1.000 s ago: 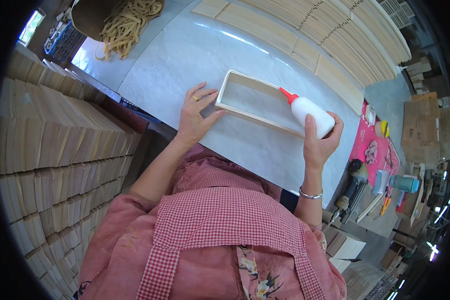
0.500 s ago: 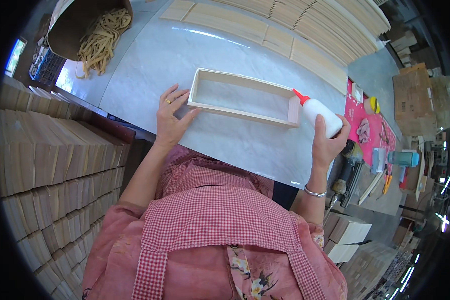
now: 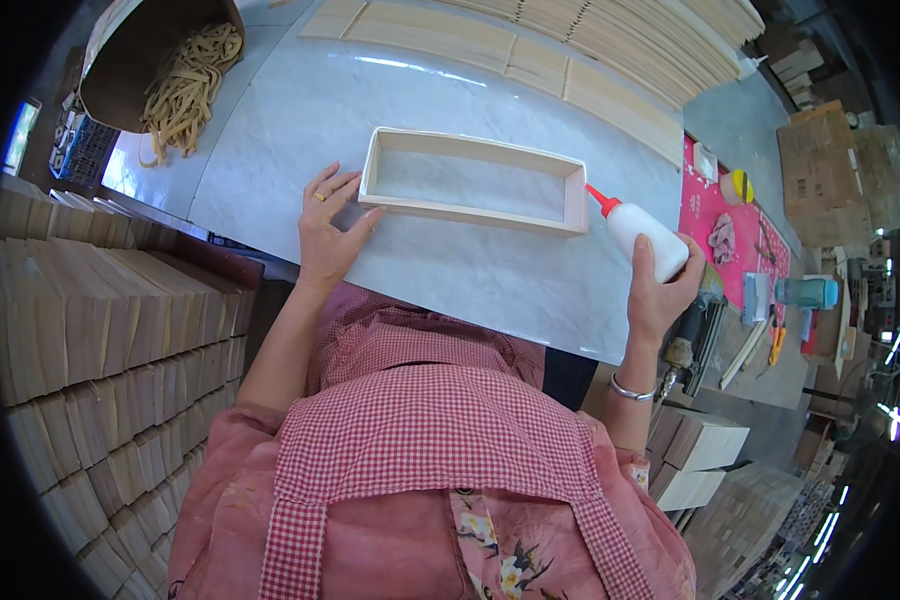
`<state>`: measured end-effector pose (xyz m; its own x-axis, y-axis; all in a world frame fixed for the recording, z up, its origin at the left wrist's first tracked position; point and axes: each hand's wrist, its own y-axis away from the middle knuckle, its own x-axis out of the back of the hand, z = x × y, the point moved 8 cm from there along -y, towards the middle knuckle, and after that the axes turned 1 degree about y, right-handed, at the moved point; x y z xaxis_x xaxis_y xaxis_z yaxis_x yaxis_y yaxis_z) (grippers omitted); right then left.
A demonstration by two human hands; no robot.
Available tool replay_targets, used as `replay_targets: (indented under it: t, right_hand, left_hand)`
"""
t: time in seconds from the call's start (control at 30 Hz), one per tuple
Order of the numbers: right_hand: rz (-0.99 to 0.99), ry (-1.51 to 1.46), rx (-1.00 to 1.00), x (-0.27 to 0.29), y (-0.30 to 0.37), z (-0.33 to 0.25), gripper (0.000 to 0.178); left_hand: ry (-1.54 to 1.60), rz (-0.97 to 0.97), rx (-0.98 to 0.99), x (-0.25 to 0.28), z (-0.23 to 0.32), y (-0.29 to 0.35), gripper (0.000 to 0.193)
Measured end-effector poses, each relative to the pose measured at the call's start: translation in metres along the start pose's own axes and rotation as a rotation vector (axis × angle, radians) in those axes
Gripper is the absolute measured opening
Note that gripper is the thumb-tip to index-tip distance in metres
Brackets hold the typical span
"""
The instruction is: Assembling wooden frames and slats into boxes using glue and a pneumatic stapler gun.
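A long, shallow rectangular wooden frame (image 3: 475,219) lies on the table, and the tabletop shows through it. My left hand (image 3: 332,232) holds its left end, the thumb at the near corner and the fingers along the short side. In my right hand (image 3: 662,285) is a white squeeze bottle (image 3: 646,240), gripped round its lower part and tilted. Its red pointed nozzle (image 3: 601,199) reaches the frame's far right corner. Whether anything is coming out of the tip is too small to tell.
Thin wooden strips (image 3: 420,35) line the table's (image 3: 270,130) far side. At the far left, a container (image 3: 110,70) spills tan bands (image 3: 192,90). Stacked wooden boards (image 3: 100,310) stand left. Right are a pink mat (image 3: 705,215), a power tool (image 3: 685,345) and cardboard boxes (image 3: 825,175).
The bottle's tip has shifted slightly down along the frame's right end. The whole view has moved a little, so frame, hands and table appear somewhat further left.
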<state>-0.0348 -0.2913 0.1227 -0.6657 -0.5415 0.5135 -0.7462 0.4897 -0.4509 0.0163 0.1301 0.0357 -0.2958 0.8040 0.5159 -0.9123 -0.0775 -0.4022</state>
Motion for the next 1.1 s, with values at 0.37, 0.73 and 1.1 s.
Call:
replay_targets:
  t: [0.37,0.73,1.1]
  right_hand:
    - [-0.066,0.001,-0.113,0.030,0.038,-0.002,0.049]
    - [-0.432,-0.455,-0.157,-0.110,0.094,-0.086,0.050]
    - [-0.513,-0.412,-0.051,-0.127,0.096,-0.110,0.052]
  left_hand:
    - [-0.013,0.033,-0.006,0.006,-0.007,0.002,0.048]
    - [0.019,0.048,-0.020,-0.002,-0.012,0.006,0.047]
    - [0.021,0.047,-0.030,-0.001,-0.014,0.005,0.049]
